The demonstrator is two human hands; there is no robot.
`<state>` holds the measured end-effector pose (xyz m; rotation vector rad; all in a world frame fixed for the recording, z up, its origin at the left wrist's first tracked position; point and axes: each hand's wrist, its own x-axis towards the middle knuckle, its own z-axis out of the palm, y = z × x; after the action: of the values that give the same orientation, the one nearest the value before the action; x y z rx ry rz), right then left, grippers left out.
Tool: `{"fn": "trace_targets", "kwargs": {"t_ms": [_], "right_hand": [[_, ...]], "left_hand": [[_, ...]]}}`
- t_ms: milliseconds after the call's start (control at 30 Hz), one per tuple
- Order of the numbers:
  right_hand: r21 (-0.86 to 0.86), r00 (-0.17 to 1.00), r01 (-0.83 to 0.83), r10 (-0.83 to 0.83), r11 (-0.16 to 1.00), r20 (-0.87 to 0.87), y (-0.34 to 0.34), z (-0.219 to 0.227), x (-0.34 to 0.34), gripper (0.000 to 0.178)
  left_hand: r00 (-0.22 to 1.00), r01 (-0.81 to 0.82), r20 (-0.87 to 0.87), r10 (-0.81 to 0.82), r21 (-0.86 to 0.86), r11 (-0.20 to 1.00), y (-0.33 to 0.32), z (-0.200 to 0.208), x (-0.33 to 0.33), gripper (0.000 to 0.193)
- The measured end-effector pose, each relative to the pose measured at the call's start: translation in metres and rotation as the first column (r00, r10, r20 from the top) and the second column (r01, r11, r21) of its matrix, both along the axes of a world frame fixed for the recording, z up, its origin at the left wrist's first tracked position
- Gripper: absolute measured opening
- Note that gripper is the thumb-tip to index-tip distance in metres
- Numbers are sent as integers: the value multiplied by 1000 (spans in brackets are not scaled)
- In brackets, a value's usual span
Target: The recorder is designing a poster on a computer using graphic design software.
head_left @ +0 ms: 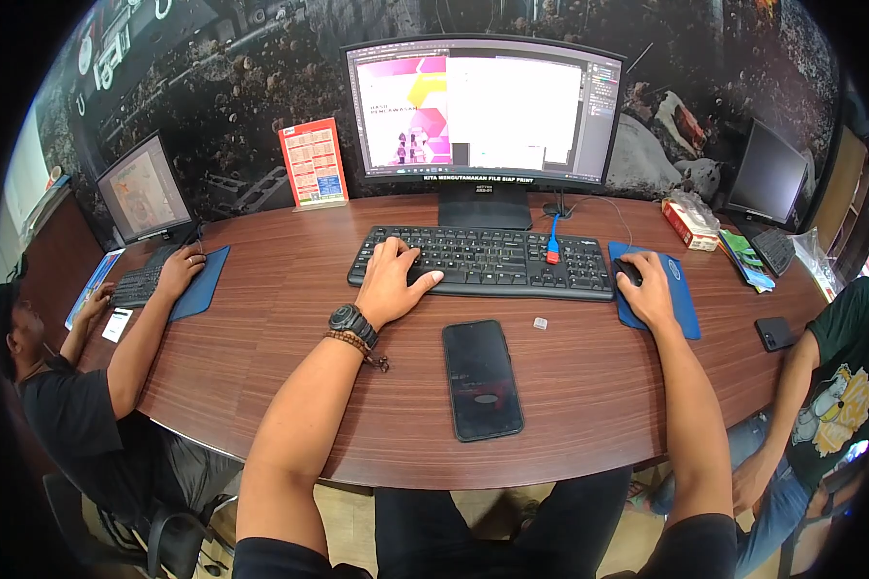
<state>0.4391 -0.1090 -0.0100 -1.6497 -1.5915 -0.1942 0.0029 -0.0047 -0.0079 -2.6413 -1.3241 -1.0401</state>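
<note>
My left hand (393, 282) rests on the left end of a black keyboard (483, 277), fingers on the keys and thumb stretched out to the right. A dark watch (348, 322) and a beaded bracelet are on that wrist. My right hand (648, 288) is curved over a black computer mouse (630, 274) on a blue mouse pad (683, 301). Behind the keyboard stands a wide curved monitor (512, 106), showing a pink page beside a white one. A red-ended blue cable (553, 249) lies across the keyboard's right part.
A dark phone (482, 381) and a small grey key-like cube (541, 323) lie on the brown desk (410, 439). A red desk calendar (314, 164) stands beside the monitor. At left, a person (77, 405) works at another computer. Another person (845, 357) sits at right, near a small box (690, 225).
</note>
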Motion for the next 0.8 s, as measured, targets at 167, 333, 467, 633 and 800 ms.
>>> {"fn": "trace_targets", "kwargs": {"t_ms": [167, 333, 467, 633, 800], "right_hand": [[-7, 1000, 25, -25, 1000, 10, 0, 0, 1, 33], [-27, 999, 54, -54, 998, -5, 0, -1, 2, 34], [-38, 997, 76, -76, 996, -9, -2, 1, -2, 34], [-40, 992, 125, -125, 991, -8, 0, -1, 2, 33], [-26, 993, 114, -114, 993, -12, 1, -1, 2, 33]], "left_hand": [[1000, 3, 1, -3, -2, 1000, 0, 0, 0, 63], [1000, 3, 1, -3, 22, 1000, 1, -2, -1, 62], [1000, 11, 4, -11, 19, 1000, 1, -2, 0, 61], [1000, 6, 4, -6, 18, 1000, 1, 0, 1, 61], [1000, 7, 9, -7, 12, 1000, 1, -1, 0, 61]]}}
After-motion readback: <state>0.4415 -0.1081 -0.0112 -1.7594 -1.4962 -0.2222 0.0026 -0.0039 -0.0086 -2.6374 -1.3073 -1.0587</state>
